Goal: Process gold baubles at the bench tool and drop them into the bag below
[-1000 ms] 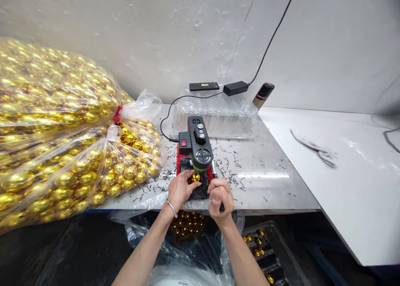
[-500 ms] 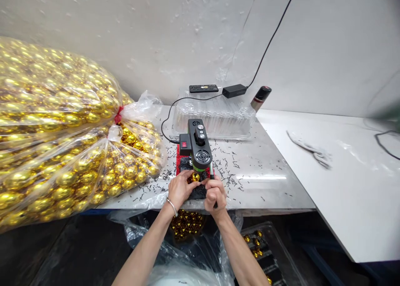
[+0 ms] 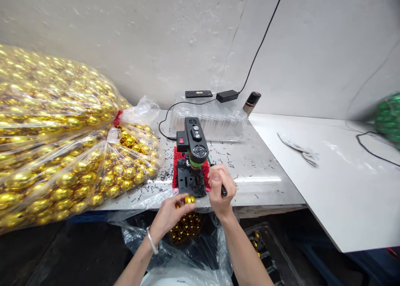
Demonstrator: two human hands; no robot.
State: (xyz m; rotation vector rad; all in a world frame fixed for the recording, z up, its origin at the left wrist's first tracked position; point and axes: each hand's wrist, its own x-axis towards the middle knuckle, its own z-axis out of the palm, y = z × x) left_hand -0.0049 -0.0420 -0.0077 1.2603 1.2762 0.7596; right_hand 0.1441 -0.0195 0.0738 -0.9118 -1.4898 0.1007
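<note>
A shiny gold ball (image 3: 189,200) is pinched between the thumb and fingers of my left hand (image 3: 171,213), at the table's front edge and above an opened plastic bag of gold balls (image 3: 185,232). My right hand (image 3: 222,188) is wrapped round the black lever handle (image 3: 223,191) of a small bench press (image 3: 196,142). The press has a black top with round vents and a green part below its head. Its slotted black base plate (image 3: 186,180) lies on a red mat (image 3: 175,177), strewn with black shreds.
Clear bags of gold balls (image 3: 62,152) fill the left side. Behind the press stands a clear tray of thin plastic pieces (image 3: 212,121) bearing a power adapter (image 3: 227,95). A spray can (image 3: 251,103) leans beside it. Grey gloves (image 3: 300,149) lie on the white table (image 3: 337,194).
My left hand has drawn the gold ball out from under the press head, toward me and down. My right hand has shifted slightly right, still on the lever. The view has turned a little right.
</note>
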